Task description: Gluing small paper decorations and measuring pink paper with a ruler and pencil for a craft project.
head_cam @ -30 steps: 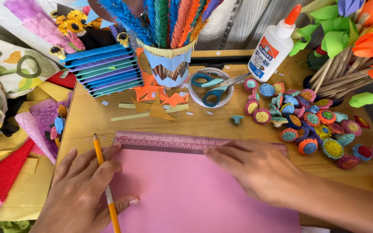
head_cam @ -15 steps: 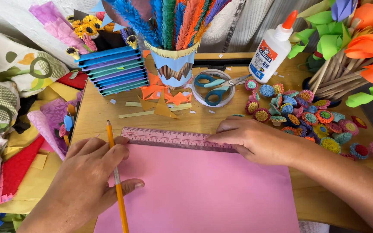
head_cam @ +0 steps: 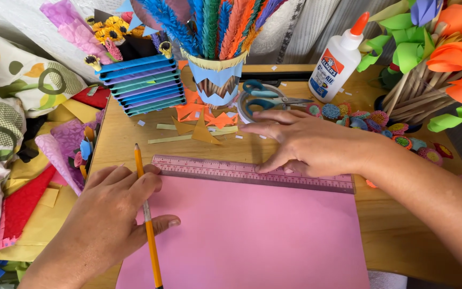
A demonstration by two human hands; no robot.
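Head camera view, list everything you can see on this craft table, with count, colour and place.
Paper sheet: one, pink, front centre.
Ruler: one, pinkish clear, along the sheet's top edge.
Pencil: one, orange-yellow, in left hand.
Scissors: one, teal handles, behind the ruler.
Glue bottle: one, white with orange cap, back right.
Cup of paper feathers: one, blue, back centre.
Paper scraps: several, orange and yellow, before the cup.
Quilled discs: many, multicoloured, right.
Left hand: holds pencil, rests on the sheet.
Right hand: presses the ruler.
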